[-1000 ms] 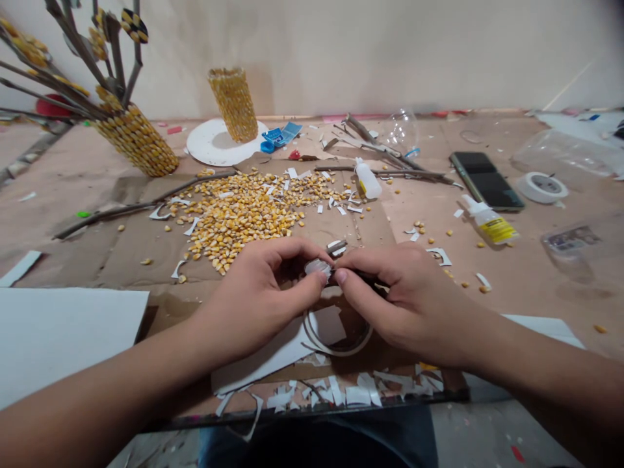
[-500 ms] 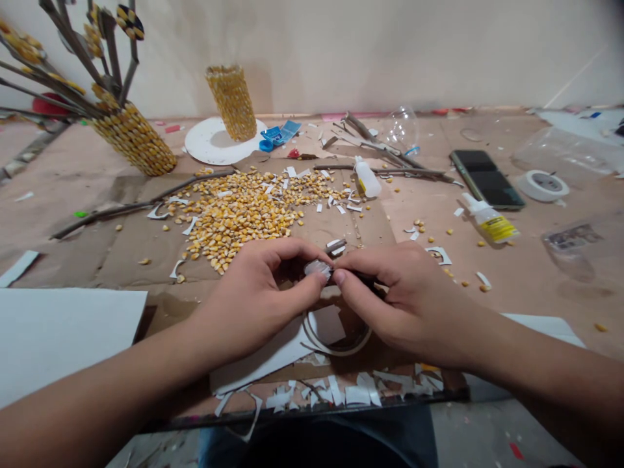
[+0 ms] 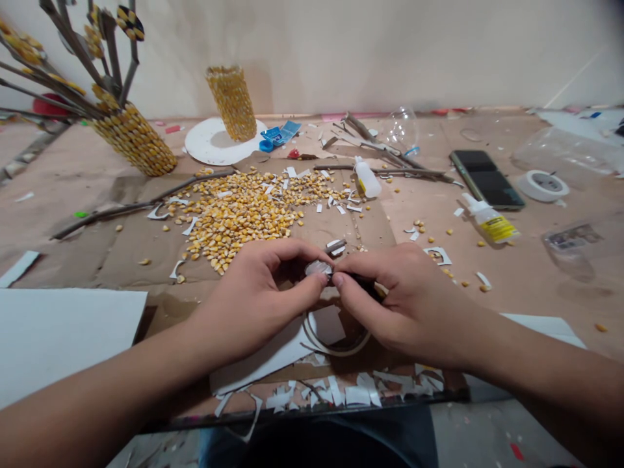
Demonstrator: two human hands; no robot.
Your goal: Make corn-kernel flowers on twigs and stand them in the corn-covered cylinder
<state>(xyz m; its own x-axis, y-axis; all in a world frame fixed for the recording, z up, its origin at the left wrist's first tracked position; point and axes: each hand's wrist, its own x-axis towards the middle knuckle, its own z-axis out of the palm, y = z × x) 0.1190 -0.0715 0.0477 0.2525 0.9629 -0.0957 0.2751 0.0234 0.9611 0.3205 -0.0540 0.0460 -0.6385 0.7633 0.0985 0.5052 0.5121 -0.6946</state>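
My left hand (image 3: 273,292) is closed, pinching a small roundish piece with a whitish, shiny, tape-like surface (image 3: 318,267) between thumb and fingers. Thumb and forefinger of my right hand (image 3: 400,299) press together at that piece's right edge, around the end of a thin dark stick (image 3: 371,283) that is mostly hidden under the palm. Both hands meet above the cardboard. Beneath them lies a white ring (image 3: 341,352) on white card. Just beyond the fingertips rests a short twig end (image 3: 336,246) with a white scrap.
Loose corn kernels (image 3: 238,211) are heaped beyond my left hand. Behind stand a kernel-covered cup (image 3: 233,104) and a kernel-covered vase (image 3: 134,140) of twigs. To the right are glue bottles (image 3: 493,221), a phone (image 3: 487,179) and a tape roll (image 3: 542,186). Paper scraps (image 3: 358,394) line the front edge.
Almost nothing differs. The small whitish piece has tilted slightly between my fingers, and my right hand has shifted a touch.
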